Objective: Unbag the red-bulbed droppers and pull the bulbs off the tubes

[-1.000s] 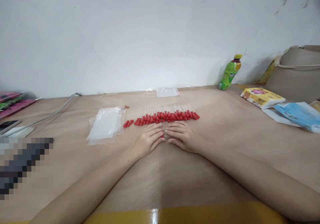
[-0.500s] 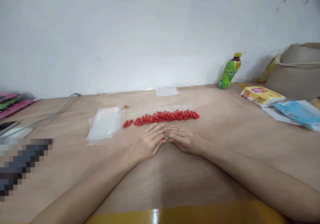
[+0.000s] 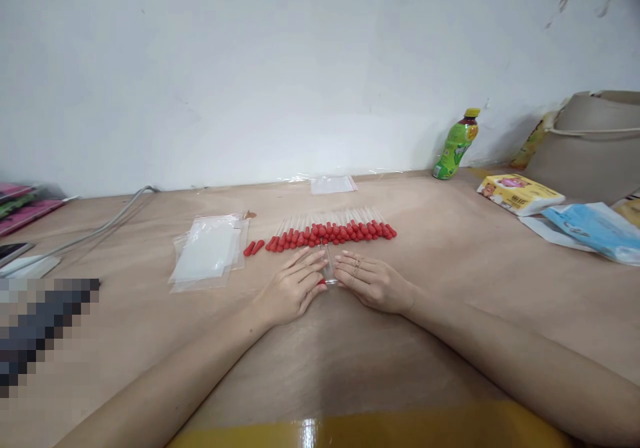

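Note:
A row of droppers [image 3: 333,232] with red rubber bulbs and thin clear tubes lies in front of me, bulbs toward me. Just below the row, my left hand [image 3: 299,283] and my right hand [image 3: 367,278] face each other, fingers pressed together. Between their fingertips lies a clear tube-like piece [image 3: 329,267]; a bit of red shows by my left fingers. Both hands are closed around its sides, and their fingers hide part of it. Two loose red bulbs [image 3: 254,248] lie at the row's left end, beside a stack of clear plastic bags [image 3: 207,251].
Another flat bag [image 3: 333,185] lies by the wall. At the right are a green bottle [image 3: 456,147], a yellow tissue pack [image 3: 520,193], a blue packet [image 3: 597,229] and a grey bag [image 3: 590,151]. A cable [image 3: 110,223] and a phone [image 3: 15,253] lie left.
My hands have moved slightly apart, so more of the clear piece shows between them. The whole view has shifted a little.

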The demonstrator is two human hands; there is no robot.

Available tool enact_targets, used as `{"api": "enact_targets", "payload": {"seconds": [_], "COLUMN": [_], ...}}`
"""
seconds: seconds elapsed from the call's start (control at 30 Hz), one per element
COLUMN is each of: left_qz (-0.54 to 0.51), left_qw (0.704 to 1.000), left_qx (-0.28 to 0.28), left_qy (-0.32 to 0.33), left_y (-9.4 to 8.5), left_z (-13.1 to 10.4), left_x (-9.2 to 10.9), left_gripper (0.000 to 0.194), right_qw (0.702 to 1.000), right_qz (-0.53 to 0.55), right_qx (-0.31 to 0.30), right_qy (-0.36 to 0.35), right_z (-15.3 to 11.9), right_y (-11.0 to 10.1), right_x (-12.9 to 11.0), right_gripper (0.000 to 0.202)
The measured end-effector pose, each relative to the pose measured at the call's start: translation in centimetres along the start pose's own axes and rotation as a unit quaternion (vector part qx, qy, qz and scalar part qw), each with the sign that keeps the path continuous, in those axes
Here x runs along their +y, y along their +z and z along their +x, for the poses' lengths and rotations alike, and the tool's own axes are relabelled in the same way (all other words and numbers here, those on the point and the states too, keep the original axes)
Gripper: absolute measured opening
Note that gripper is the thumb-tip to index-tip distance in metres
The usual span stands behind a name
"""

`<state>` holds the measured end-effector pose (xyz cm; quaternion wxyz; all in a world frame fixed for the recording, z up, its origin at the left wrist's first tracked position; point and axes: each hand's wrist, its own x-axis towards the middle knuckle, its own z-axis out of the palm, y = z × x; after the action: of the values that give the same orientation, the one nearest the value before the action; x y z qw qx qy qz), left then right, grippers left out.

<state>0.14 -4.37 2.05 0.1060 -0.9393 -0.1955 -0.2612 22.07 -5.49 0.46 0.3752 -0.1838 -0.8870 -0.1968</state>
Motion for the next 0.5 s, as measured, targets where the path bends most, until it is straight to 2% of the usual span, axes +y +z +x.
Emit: {"api": "enact_targets", "payload": {"seconds": [0.33,0.5], "left_qz": [-0.006,-0.02], "left_qw": [1.0,0.999], "left_qx": [0.009,0.018], "left_qy": [0.018,0.022], "left_y": [-0.5,-0.05], "left_z": [-0.14,-0.37], "left_x": [-0.01,-0.04], "left_gripper": [0.014,0.014], "right_qw": [1.0,1.0], "right_qz": [0.019,0.025], "right_qx": [-0.003,-0.013], "right_qy": [-0.006,-0.007], "right_z": [-0.41,-0.41], "right_y": [-0.27,-0.58], "right_x": [-0.01,-0.08], "right_gripper": [0.024,0.028]}}
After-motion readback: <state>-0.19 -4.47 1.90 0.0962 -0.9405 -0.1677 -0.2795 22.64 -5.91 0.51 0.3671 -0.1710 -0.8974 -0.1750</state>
